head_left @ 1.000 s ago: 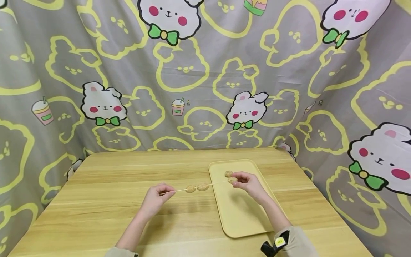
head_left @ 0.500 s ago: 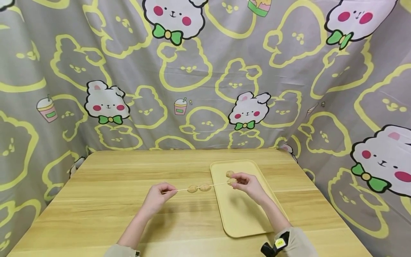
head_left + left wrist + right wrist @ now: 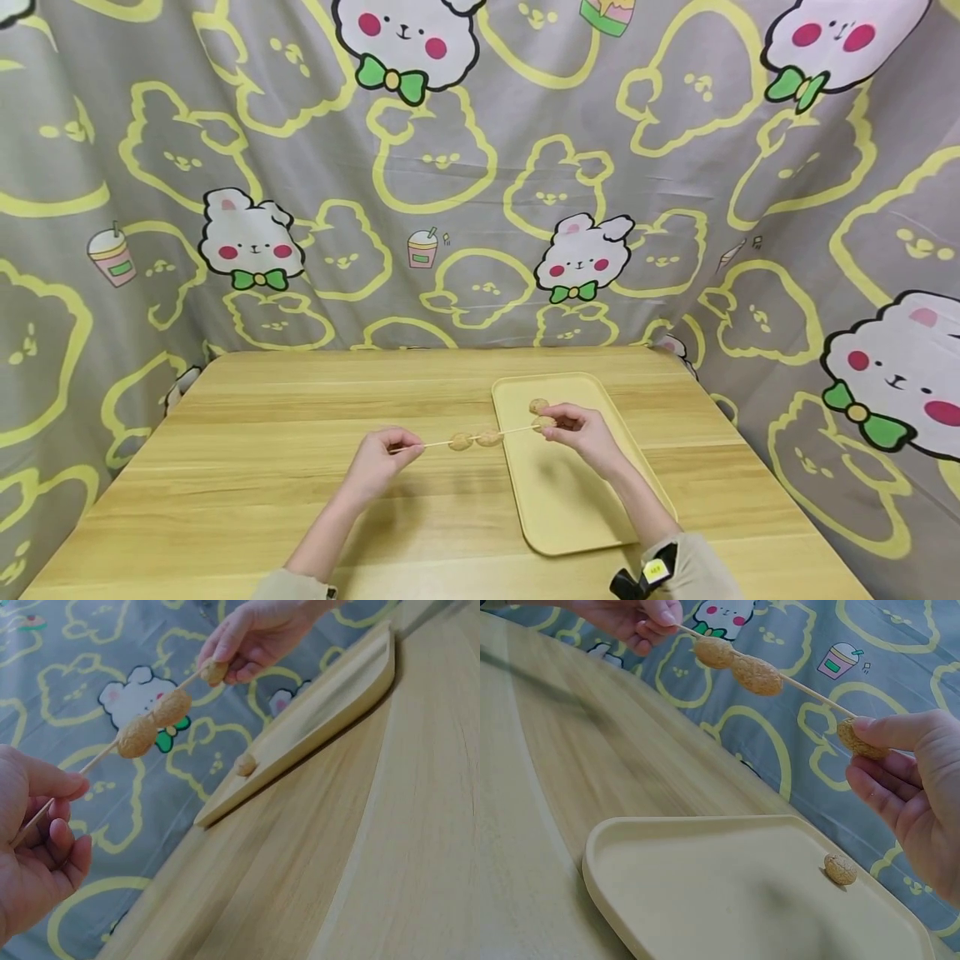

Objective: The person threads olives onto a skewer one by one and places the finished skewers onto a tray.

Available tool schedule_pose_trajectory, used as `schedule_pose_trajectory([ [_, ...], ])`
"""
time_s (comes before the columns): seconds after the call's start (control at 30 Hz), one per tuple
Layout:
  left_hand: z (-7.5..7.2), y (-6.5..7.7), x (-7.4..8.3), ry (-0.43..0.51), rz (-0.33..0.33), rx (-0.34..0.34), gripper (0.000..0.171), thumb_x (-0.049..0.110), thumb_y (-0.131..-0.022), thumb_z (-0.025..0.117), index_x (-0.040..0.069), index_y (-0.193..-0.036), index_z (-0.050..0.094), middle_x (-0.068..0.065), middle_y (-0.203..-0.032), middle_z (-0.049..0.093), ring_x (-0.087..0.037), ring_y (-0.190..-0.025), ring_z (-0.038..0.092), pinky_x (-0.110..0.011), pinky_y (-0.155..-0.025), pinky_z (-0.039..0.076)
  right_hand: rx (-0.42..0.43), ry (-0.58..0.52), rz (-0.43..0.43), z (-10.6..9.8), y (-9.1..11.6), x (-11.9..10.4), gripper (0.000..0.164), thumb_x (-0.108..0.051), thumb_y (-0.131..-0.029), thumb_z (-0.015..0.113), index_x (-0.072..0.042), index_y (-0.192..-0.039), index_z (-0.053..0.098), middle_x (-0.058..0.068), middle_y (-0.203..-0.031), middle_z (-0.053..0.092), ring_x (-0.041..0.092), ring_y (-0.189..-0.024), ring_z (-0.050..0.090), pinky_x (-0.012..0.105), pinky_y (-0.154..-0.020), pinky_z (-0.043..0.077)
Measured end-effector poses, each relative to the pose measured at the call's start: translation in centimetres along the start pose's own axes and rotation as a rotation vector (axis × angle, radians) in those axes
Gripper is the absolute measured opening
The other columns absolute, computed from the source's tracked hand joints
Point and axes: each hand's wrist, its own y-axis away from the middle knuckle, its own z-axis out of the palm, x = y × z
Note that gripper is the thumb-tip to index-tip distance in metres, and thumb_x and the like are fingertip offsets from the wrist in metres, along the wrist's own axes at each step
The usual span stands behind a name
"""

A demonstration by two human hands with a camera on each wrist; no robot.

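Note:
My left hand (image 3: 377, 463) pinches the rear part of a thin wooden skewer (image 3: 517, 431) between thumb and fingers. Threaded side by side on it are two light-brown, wrinkled meatballs (image 3: 714, 652). At the skewer's other end my right hand (image 3: 588, 440) pinches a third meatball (image 3: 860, 740), held above the yellow tray (image 3: 566, 508). The skewer's tip meets this meatball; how deep it goes is hidden. One more meatball (image 3: 841, 868) lies on the tray near its far end, below the right hand.
The tray lies on the right half of a wooden table (image 3: 300, 400). A grey curtain (image 3: 450, 192) with yellow outlines and white rabbit prints hangs around the table's back and sides. A dark wrist device (image 3: 645, 575) sits at the right sleeve.
My left hand has moved a little to the right, bringing the skewer and its two meatballs closer to the right hand. The right hand stays nearly in place with its meatball.

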Motion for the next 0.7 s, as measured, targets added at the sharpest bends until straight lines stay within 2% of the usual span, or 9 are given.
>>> schedule_pose_trajectory([
  [0.33,0.6,-0.1,0.0,0.012,-0.023,-0.007,0.008,0.001,-0.083,0.066,-0.007,-0.086,0.066,-0.007,-0.082,0.064,-0.011,-0.073,0.054,-0.023,-0.063,0.044,-0.012,-0.028,-0.022,0.0,0.1,0.4,0.034,0.001,-0.080,0.068,0.016,-0.108,0.057,0.000,-0.085,0.064,0.010,-0.073,0.060,0.027,-0.069,0.051],
  [0.6,0.4,1.1,3.4,0.015,-0.002,0.011,0.005,-0.004,-0.083,0.063,-0.009,-0.082,0.064,-0.011,-0.079,0.063,-0.011,-0.071,0.053,-0.023,-0.062,0.043,0.006,-0.047,-0.009,0.3,-0.1,0.3,0.036,0.000,-0.078,0.070,0.016,-0.108,0.057,0.001,-0.085,0.063,0.010,-0.073,0.060,0.024,-0.069,0.051],
  [0.7,0.3,1.3,4.0,0.020,0.004,0.010,0.005,-0.004,-0.083,0.063,-0.009,-0.082,0.064,-0.011,-0.079,0.063,-0.010,-0.070,0.052,-0.023,-0.061,0.043,-0.001,-0.058,-0.013,0.4,-0.2,0.4,0.037,-0.001,-0.079,0.070,0.018,-0.108,0.056,0.000,-0.085,0.064,0.009,-0.073,0.060,0.024,-0.069,0.051],
])
